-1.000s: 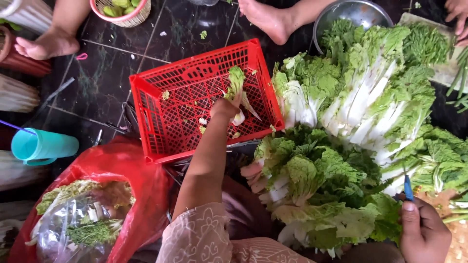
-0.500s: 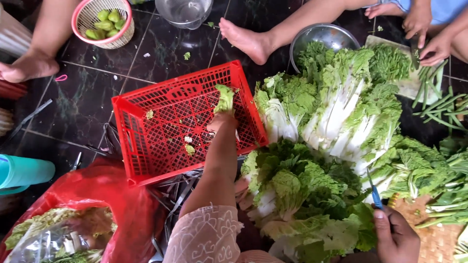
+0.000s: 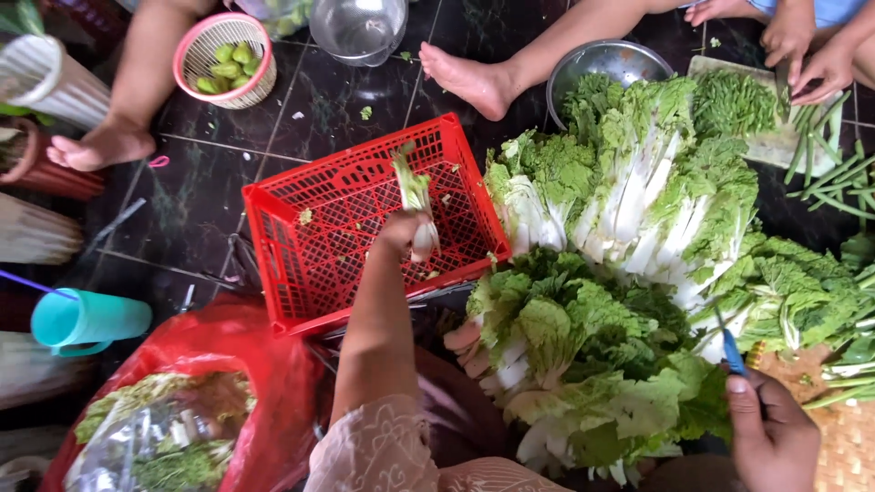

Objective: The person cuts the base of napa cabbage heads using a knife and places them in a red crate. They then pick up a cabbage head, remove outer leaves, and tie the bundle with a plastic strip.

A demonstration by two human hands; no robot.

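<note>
From the head view, my left hand grips a trimmed cabbage stalk over the red crate; my right hand is closed on a blue-handled knife. Next I'd release it low inside.

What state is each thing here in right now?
Left hand: gripping a cabbage piece over the crate.
Right hand: closed on a blue-handled knife.
Red crate: nearly empty, a few scraps.
Pink basket: holds green limes.
Red bag: open, holding trimmings.
</note>
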